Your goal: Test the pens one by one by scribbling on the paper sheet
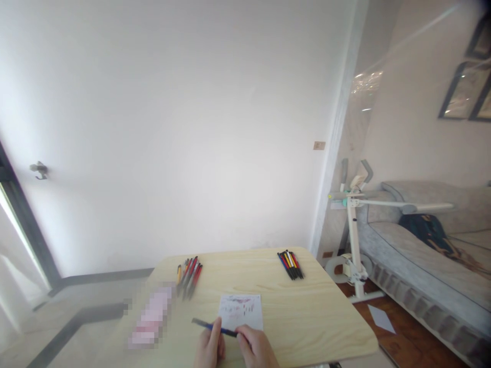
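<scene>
My left hand [209, 347] and my right hand [258, 348] meet at the near edge of a light wooden table [326, 317]. Together they hold a blue pen [213, 326] that lies almost level, its dark tip pointing left. Both hands have their fingers pinched round it. Just beyond the hands lies a small white paper [241, 311] with red and dark scribbles. A bunch of red and orange pens [188, 276] lies at the far left of the table. A second bunch of black, yellow and red pens [290, 264] lies at the far right.
A pink blurred patch [150, 317] covers something on the table's left side. A white wall stands behind. To the right are a white exercise machine [355, 240], a grey sofa [422, 255] with dark cloth on it, and a paper scrap [380, 318] on the wooden floor.
</scene>
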Available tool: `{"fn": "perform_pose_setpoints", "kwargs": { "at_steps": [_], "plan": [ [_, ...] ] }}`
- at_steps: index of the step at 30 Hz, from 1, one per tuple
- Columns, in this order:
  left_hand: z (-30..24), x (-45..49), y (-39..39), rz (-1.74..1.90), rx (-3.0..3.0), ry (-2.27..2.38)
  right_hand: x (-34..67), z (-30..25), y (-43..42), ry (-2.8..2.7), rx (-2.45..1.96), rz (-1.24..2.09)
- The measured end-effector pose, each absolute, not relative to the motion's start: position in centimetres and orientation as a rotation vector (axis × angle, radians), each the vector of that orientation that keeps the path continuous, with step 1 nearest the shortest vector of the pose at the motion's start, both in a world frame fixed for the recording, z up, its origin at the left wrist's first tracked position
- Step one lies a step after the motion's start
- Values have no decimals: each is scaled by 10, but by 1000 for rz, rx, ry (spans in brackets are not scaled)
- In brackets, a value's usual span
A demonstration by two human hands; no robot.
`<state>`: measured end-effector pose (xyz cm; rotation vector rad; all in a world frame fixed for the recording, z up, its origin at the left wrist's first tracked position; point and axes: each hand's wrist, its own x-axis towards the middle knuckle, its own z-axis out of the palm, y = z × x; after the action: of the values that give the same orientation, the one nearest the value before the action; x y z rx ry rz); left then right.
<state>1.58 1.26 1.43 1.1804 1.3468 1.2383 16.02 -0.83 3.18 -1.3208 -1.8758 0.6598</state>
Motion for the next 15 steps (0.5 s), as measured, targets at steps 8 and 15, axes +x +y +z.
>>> {"fn": "perform_pose_setpoints", "kwargs": {
  "at_steps": [8, 15],
  "plan": [
    [23, 18, 10, 1254, 1134, 1325, 157, 31, -7, -1889, -1368, 635],
    [18, 18, 12, 1264, 1096, 1327, 159, 30, -6, -1912, -1338, 620]
  ]
}}
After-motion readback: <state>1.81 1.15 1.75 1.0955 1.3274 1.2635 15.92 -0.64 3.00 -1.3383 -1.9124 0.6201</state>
